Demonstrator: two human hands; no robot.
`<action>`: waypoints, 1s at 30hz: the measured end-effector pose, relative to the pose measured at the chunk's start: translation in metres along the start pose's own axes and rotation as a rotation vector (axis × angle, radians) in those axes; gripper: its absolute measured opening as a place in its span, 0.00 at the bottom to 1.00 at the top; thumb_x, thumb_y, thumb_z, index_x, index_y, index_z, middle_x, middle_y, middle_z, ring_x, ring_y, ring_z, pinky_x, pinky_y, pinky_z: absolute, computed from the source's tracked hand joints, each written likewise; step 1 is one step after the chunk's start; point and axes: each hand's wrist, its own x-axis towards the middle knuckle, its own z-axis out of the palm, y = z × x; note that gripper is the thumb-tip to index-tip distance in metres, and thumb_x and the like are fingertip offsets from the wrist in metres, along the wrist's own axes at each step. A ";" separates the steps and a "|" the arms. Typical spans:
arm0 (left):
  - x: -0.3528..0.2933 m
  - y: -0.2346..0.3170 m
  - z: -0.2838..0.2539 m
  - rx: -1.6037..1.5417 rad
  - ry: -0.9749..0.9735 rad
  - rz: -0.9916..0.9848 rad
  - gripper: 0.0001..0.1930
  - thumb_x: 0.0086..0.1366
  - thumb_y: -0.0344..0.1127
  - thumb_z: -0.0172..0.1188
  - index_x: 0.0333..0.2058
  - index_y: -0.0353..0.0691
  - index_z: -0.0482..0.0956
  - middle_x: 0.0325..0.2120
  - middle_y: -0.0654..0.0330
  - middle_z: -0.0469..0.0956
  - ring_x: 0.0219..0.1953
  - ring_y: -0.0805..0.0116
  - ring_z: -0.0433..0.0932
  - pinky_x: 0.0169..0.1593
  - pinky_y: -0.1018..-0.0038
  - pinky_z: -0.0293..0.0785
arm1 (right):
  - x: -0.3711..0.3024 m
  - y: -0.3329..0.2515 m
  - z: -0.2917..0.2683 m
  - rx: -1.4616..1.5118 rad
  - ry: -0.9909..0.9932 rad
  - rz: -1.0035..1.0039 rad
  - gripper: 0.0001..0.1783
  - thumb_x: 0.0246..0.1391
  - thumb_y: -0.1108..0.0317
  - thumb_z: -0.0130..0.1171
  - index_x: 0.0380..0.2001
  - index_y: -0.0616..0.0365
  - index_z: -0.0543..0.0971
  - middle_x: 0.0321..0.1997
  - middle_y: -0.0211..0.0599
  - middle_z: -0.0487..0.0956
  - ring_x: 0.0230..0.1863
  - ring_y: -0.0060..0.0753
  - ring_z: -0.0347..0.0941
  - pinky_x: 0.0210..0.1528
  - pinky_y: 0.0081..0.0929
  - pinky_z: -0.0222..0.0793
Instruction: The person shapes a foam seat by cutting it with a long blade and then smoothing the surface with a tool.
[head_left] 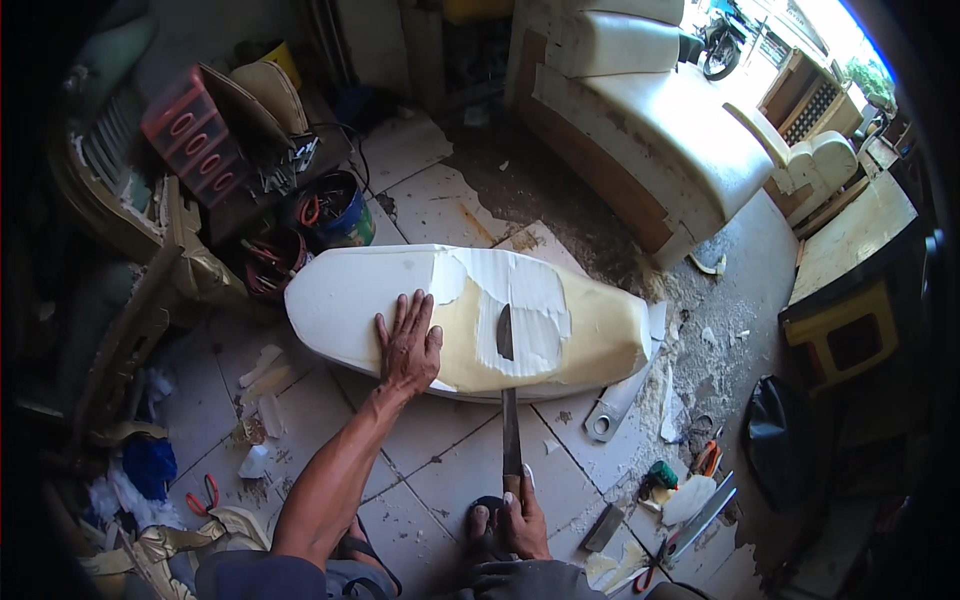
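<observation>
A long foam seat pad (350,290), white at its left part and yellowish with white shaved patches toward the right, lies across the middle. My left hand (409,355) rests flat on its top, fingers spread, near where white meets yellow. Low in the middle, my right hand (525,525) is wrapped round the handle of a long knife (511,435). The blade points away from me into the pad. Part of it is hidden by foam, while its dark tip shows again inside the white patch.
Scissors (670,550) and a small dark block (603,527) lie on the tiles at lower right, with foam scraps around. A perforated metal strip (604,424) sticks out under the pad. Tool buckets (345,215) stand behind left; a cream sofa (650,120) stands behind right.
</observation>
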 end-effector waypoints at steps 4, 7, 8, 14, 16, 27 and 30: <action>0.000 -0.013 -0.001 -0.138 0.015 0.008 0.30 0.78 0.45 0.41 0.74 0.45 0.57 0.76 0.56 0.54 0.79 0.53 0.47 0.74 0.36 0.28 | 0.063 -0.065 -0.001 0.568 -0.228 0.701 0.37 0.72 0.61 0.50 0.79 0.46 0.52 0.43 0.35 0.80 0.37 0.27 0.74 0.47 0.28 0.76; -0.002 -0.043 0.001 -0.260 -0.005 -0.018 0.29 0.78 0.45 0.41 0.74 0.47 0.58 0.76 0.58 0.55 0.79 0.54 0.47 0.74 0.37 0.28 | 0.018 -0.049 0.002 0.268 -0.224 0.468 0.37 0.72 0.62 0.50 0.79 0.46 0.51 0.43 0.34 0.80 0.37 0.27 0.74 0.46 0.27 0.75; 0.004 -0.046 0.008 -0.187 -0.016 -0.007 0.29 0.79 0.45 0.40 0.75 0.49 0.57 0.76 0.60 0.55 0.79 0.54 0.47 0.74 0.37 0.28 | 0.016 -0.043 0.008 0.312 -0.184 0.414 0.37 0.73 0.62 0.50 0.80 0.45 0.51 0.41 0.33 0.79 0.35 0.25 0.74 0.43 0.26 0.75; 0.005 -0.028 -0.008 -0.344 -0.056 -0.014 0.27 0.81 0.45 0.37 0.74 0.48 0.57 0.76 0.60 0.54 0.79 0.56 0.46 0.74 0.36 0.30 | 0.049 -0.054 0.021 0.660 -0.225 0.683 0.39 0.72 0.63 0.50 0.80 0.41 0.48 0.32 0.29 0.77 0.30 0.25 0.74 0.36 0.28 0.74; 0.006 -0.035 -0.009 -0.305 -0.109 0.004 0.27 0.81 0.45 0.37 0.75 0.48 0.55 0.76 0.58 0.54 0.79 0.55 0.46 0.75 0.37 0.31 | 0.005 0.005 0.042 0.432 -0.088 0.242 0.38 0.73 0.63 0.50 0.80 0.39 0.49 0.26 0.26 0.73 0.23 0.22 0.69 0.27 0.27 0.70; 0.000 -0.039 0.006 -0.528 -0.050 -0.035 0.28 0.80 0.43 0.34 0.76 0.50 0.54 0.75 0.59 0.59 0.79 0.58 0.46 0.76 0.43 0.30 | 0.021 -0.034 0.052 0.651 -0.183 0.435 0.41 0.74 0.63 0.47 0.80 0.39 0.39 0.21 0.24 0.65 0.18 0.17 0.62 0.21 0.24 0.68; 0.011 -0.040 -0.008 -0.673 0.005 0.008 0.28 0.81 0.46 0.35 0.75 0.47 0.55 0.75 0.57 0.59 0.79 0.58 0.48 0.76 0.47 0.30 | 0.075 -0.062 0.053 0.880 -0.256 0.528 0.40 0.76 0.61 0.45 0.80 0.35 0.37 0.18 0.24 0.61 0.11 0.21 0.56 0.12 0.26 0.59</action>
